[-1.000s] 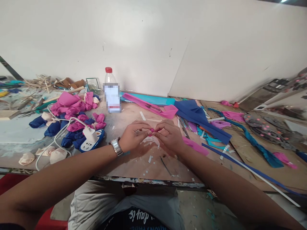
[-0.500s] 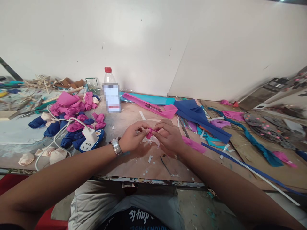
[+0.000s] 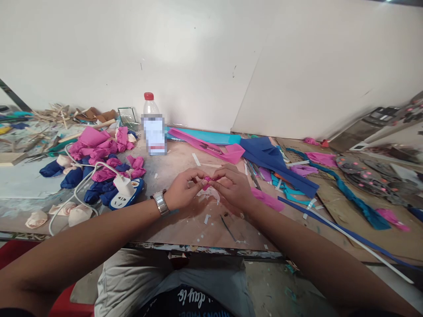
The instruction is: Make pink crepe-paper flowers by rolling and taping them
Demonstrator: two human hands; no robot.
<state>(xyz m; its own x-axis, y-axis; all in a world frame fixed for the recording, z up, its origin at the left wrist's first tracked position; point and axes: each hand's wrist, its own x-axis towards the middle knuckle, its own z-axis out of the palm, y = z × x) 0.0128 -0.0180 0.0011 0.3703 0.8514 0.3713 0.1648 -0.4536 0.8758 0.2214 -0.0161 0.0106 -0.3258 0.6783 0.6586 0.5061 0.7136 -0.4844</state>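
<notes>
A small crumpled magenta piece point(image 3: 207, 181) is pinched between both hands over the middle of the table. My left hand point(image 3: 184, 188), with a metal watch on its wrist, grips it from the left. From the right, my right hand point(image 3: 234, 187) grips the same piece with thumb and fingers. A pink strip point(image 3: 268, 199) lies on the table just right of my right hand. Below the hands, a small white scrap point(image 3: 206, 219) rests on the brown table cover point(image 3: 185, 231).
A red-capped bottle point(image 3: 151, 108) stands behind my left hand. Pink and blue crumpled pieces point(image 3: 95, 145) lie left, beside a power strip point(image 3: 122, 200) with a white cable. A long pink strip point(image 3: 208, 145), blue fabric point(image 3: 280, 165) and a white rod point(image 3: 360, 242) lie back and right.
The fingers have shifted slightly around the magenta piece, which looks a little more compact and slightly turned. Both forearms and the things on the table have stayed in place.
</notes>
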